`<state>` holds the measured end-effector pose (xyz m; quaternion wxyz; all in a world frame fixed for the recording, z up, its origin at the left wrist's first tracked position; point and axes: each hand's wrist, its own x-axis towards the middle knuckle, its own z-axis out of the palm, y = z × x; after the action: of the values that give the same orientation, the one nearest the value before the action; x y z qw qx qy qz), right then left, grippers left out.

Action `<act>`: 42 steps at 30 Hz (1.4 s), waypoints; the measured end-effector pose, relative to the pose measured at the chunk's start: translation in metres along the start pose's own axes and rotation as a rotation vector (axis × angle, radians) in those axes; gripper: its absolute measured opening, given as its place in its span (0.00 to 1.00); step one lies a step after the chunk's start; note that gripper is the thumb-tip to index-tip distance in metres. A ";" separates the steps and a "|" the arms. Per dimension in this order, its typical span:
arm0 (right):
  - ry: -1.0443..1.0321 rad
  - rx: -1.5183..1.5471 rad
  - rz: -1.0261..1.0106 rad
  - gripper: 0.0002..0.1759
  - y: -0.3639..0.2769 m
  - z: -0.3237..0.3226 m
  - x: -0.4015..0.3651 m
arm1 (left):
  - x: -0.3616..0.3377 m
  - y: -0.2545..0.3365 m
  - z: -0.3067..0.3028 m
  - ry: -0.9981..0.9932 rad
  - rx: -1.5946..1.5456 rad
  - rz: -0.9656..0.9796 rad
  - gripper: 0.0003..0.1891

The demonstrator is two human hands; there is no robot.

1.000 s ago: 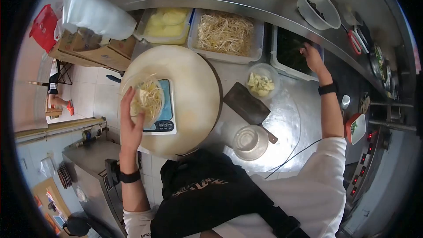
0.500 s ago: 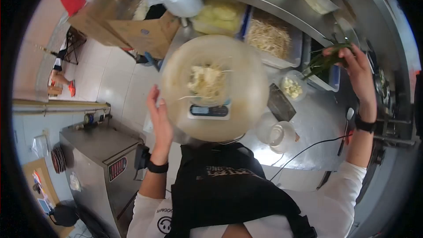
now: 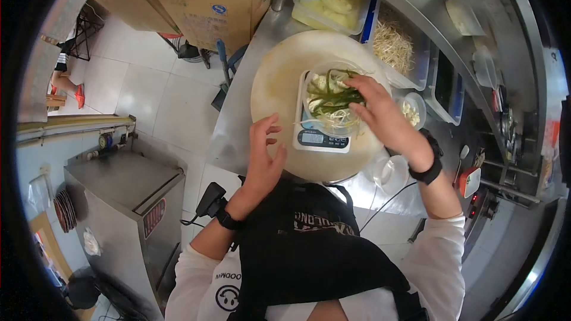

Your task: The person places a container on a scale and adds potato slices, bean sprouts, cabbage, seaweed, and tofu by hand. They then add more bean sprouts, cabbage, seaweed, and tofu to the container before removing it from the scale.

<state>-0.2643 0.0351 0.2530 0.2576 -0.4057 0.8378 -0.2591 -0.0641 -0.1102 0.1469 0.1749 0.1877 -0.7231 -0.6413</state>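
My right hand [image 3: 380, 110] is over the right side of a clear bowl [image 3: 346, 133], its fingers apart and touching green strips [image 3: 331, 96] that lie on pale shreds and bean sprouts. The bowl stands on a white digital scale [image 3: 321, 141], which rests on a round cutting board [image 3: 275, 83]. At the board's left edge, my left hand [image 3: 266, 154] is raised with curved, parted fingers and holds nothing.
Tubs of bean sprouts [image 3: 392, 44] and yellow pieces [image 3: 339, 9] line the back. A small bowl of chopped pieces [image 3: 410, 110] sits right of the board. Behind left are a cardboard box [image 3: 208, 15] and a metal cabinet [image 3: 122, 184].
My right hand has come from the tubs at the right to the bowl, and the green strips it held now lie on the food. The view has shifted, and my left hand's fingers have curled somewhat.
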 end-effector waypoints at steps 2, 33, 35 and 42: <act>0.130 -0.337 -0.210 0.24 0.005 0.024 0.000 | 0.003 -0.001 -0.009 0.003 0.016 0.025 0.30; 1.600 0.469 0.838 0.08 0.034 0.319 -0.697 | -0.314 0.071 0.283 -1.319 -0.225 0.441 0.09; 1.655 0.416 1.024 0.08 0.015 0.372 -0.771 | -0.399 0.088 0.325 -1.504 -0.264 0.262 0.10; 1.689 0.445 1.590 0.05 -0.044 0.510 -0.985 | -0.604 0.112 0.428 -1.893 -0.107 -0.067 0.11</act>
<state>0.6175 0.6979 0.1253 -0.2242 0.5838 0.6963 -0.3522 0.2439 0.5697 0.2015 -0.4941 -0.3977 -0.5285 -0.5642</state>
